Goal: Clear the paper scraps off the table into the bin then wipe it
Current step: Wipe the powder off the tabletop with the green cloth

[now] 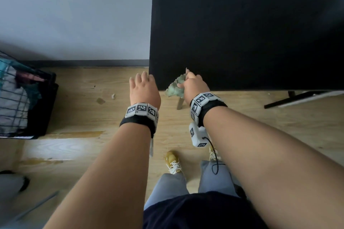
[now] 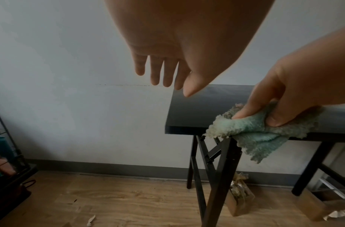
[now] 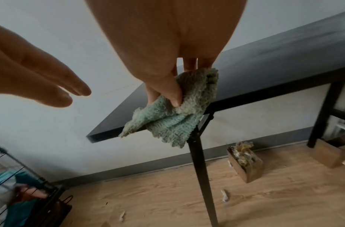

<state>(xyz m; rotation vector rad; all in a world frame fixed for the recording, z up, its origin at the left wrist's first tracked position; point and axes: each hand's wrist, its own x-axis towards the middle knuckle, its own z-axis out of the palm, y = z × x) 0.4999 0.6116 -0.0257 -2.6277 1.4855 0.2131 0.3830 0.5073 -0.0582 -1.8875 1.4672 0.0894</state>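
Observation:
The black table (image 1: 242, 33) fills the upper right of the head view. My right hand (image 1: 186, 82) grips a crumpled green cloth (image 1: 175, 87) at the table's near left corner, and part of the cloth hangs over the front edge. In the right wrist view the thumb pinches the cloth (image 3: 179, 116) against the fingers. My left hand (image 1: 142, 83) hovers palm down with straight fingers just off the table's left edge, holding nothing. A brown cardboard box (image 3: 247, 164) stuffed with crumpled paper stands on the floor under the table.
A black wire basket (image 1: 20, 98) of fabrics stands on the floor at the left. Small paper scraps (image 3: 224, 195) lie on the wooden floor near the table leg (image 3: 202, 176). A second box (image 3: 327, 155) sits under the table's right side.

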